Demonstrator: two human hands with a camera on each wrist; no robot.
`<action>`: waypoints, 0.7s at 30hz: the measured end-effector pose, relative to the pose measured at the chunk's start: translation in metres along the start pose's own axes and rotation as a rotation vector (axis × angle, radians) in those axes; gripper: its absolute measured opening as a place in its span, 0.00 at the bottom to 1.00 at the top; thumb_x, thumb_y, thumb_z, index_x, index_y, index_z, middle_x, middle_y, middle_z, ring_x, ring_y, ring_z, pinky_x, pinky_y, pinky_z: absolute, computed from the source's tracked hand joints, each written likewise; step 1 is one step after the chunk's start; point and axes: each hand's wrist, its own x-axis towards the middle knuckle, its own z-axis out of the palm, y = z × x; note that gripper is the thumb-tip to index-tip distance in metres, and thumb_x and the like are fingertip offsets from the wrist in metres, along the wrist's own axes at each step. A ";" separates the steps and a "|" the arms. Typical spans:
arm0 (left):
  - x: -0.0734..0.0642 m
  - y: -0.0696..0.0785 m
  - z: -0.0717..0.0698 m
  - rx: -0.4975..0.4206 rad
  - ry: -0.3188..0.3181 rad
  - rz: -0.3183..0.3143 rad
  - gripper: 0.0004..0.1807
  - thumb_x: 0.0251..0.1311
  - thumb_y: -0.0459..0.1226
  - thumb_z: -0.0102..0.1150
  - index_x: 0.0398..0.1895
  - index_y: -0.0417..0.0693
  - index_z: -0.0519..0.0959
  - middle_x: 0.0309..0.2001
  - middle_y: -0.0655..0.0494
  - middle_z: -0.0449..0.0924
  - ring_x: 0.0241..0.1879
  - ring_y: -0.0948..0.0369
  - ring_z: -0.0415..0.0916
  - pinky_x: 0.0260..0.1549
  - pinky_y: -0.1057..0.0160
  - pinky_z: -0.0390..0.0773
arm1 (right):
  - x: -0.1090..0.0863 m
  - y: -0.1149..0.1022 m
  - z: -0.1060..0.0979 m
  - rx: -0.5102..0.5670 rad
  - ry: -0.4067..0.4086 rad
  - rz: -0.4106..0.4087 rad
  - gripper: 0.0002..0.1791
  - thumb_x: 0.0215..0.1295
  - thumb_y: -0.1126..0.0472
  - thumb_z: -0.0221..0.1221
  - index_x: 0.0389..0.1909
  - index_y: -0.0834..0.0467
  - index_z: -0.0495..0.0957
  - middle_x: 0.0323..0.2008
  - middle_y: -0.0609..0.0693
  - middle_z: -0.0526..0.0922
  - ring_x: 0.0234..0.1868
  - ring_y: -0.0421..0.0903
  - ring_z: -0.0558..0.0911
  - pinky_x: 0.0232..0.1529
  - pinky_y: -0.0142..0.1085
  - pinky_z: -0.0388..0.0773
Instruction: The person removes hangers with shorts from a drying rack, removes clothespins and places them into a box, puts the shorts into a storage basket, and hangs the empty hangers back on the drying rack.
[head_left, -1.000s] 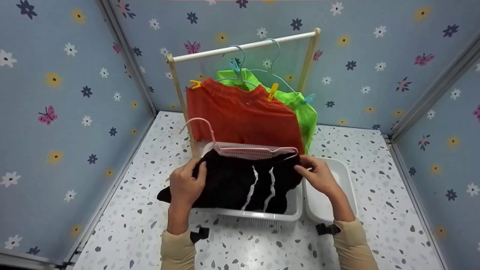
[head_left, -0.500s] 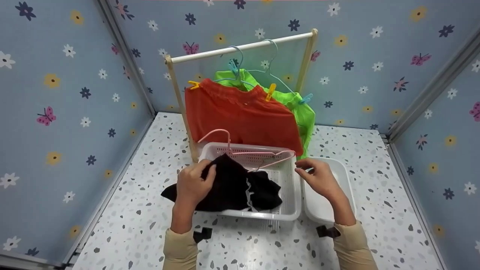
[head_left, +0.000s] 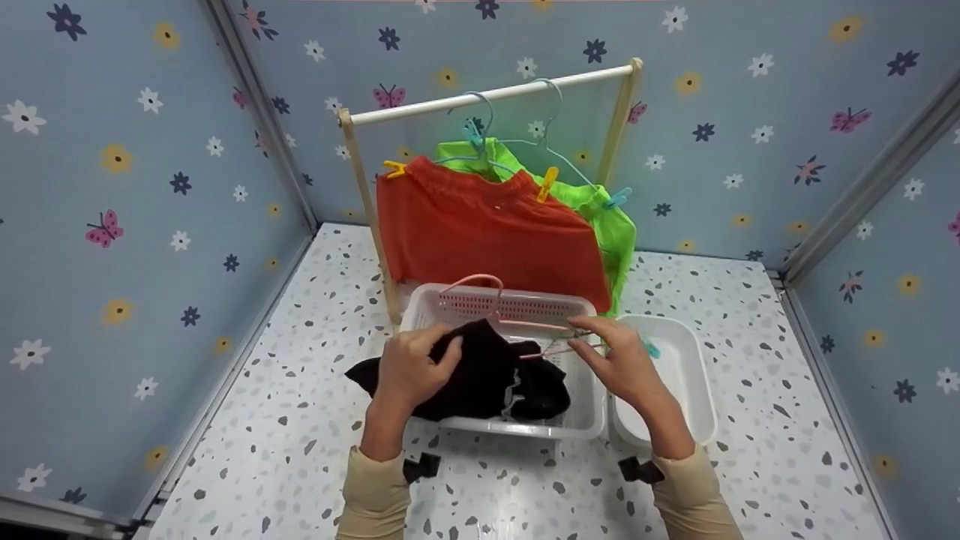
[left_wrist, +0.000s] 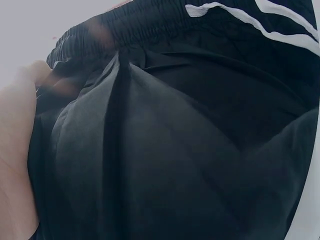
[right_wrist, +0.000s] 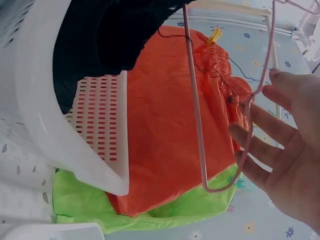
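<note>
The basket sits below the left hand and the right hand. The shorts droop over it, pinched at the waist by the left hand. The hanger runs crosswise from behind the shorts toward the right hand, the nearer one; its bare end lies between that thumb and fingers, though whether they grip I cannot tell.

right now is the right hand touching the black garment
Apart. The right wrist view shows a plain gap: the red garment and part of the pink hanger appear between the right hand and the black garment.
</note>
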 end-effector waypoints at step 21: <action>0.000 -0.003 0.038 -0.047 -0.074 0.007 0.08 0.63 0.36 0.54 0.32 0.45 0.82 0.25 0.56 0.82 0.23 0.58 0.79 0.23 0.58 0.77 | -0.030 0.008 -0.022 -0.038 0.180 -0.066 0.13 0.56 0.73 0.67 0.40 0.54 0.87 0.27 0.42 0.83 0.21 0.34 0.71 0.23 0.29 0.67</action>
